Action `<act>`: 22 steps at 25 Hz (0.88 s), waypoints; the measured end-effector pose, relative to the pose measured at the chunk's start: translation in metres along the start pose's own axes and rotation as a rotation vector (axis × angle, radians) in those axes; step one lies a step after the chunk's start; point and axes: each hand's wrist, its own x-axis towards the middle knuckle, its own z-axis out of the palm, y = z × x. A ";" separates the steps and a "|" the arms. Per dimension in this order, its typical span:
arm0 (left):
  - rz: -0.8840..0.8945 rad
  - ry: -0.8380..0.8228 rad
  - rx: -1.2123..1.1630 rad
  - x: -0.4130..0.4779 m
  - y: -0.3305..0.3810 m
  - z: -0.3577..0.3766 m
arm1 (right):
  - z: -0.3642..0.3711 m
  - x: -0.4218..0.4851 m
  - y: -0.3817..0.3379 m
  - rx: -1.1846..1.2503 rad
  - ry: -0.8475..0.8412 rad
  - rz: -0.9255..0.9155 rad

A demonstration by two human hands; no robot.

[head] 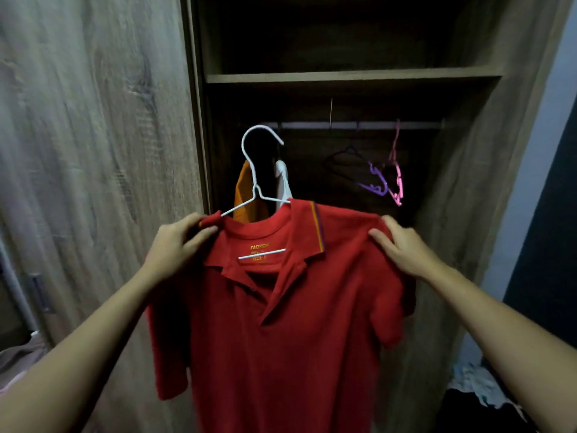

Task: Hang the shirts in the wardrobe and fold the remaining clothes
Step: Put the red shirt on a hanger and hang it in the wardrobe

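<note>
A red polo shirt [290, 323] hangs on a white wire hanger [254, 170], held up in front of the open wardrobe. My left hand [175, 245] pinches the shirt's left shoulder by the hanger's arm. My right hand [402, 245] grips the right shoulder. The hanger's hook sits just below and left of the wardrobe rail [359, 125], not on it. Behind it, an orange shirt [246, 195] and a white garment [282, 182] hang on the rail.
Empty purple [376, 182], pink [397, 179] and dark [342, 160] hangers hang at the rail's right. A wooden shelf [352, 77] runs above the rail. The wardrobe door [93, 151] stands at left. Piled clothes [477, 389] lie at lower right, more fabric [18, 360] at lower left.
</note>
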 end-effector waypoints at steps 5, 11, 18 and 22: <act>-0.149 0.052 -0.078 -0.001 -0.031 -0.003 | 0.014 -0.007 0.005 0.163 0.216 0.006; -0.082 -0.085 -0.240 0.004 -0.022 0.004 | 0.010 0.000 -0.026 -0.253 0.433 -0.146; -0.111 -0.309 -0.515 0.016 -0.009 0.017 | 0.025 0.038 -0.059 -0.023 -0.103 -0.248; -0.115 -0.285 -0.551 0.017 -0.011 0.017 | 0.032 0.030 -0.067 -0.091 0.238 -0.400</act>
